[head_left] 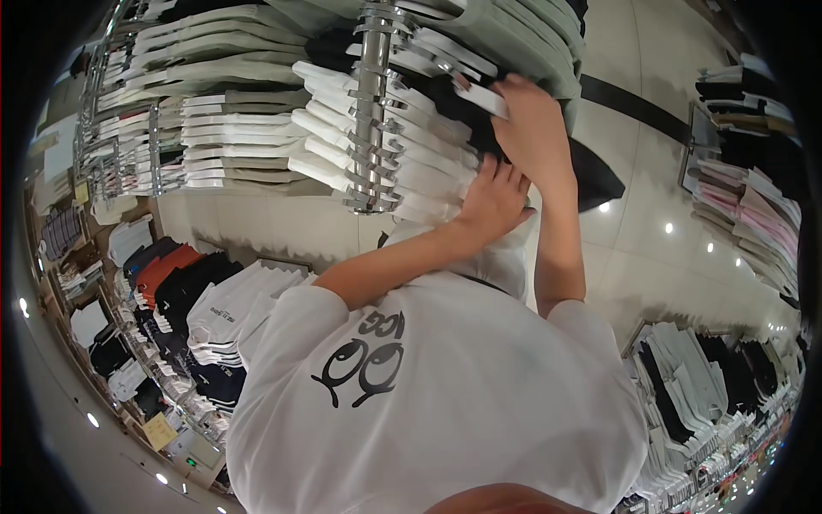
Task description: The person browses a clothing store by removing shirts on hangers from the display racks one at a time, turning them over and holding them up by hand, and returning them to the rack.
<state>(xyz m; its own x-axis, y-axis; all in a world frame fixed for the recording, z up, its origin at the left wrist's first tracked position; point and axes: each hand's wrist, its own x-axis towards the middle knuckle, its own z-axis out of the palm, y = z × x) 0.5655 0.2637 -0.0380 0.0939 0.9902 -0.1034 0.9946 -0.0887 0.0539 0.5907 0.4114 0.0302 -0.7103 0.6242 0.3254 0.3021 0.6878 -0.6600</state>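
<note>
My right hand [533,128] pinches a white strip [482,97] at the upper edge of a black garment [591,176] on the rack. Part of the fingertips is hidden behind the strip. My left hand [495,204] is just below it, fingers laid against the black garment and thumb apart, beside a row of white garments [419,154]. These garments hang close together from a round metal rail [371,111] with several hanger rings on it. What lies under the left fingertips is hidden.
Grey-green garments [522,38] hang above my hands, and more light ones [235,128] at the left. Racks of folded or hanging clothes stand at the lower left [188,291], right [745,206] and lower right [685,385]. Pale floor tiles [642,231] show on the right.
</note>
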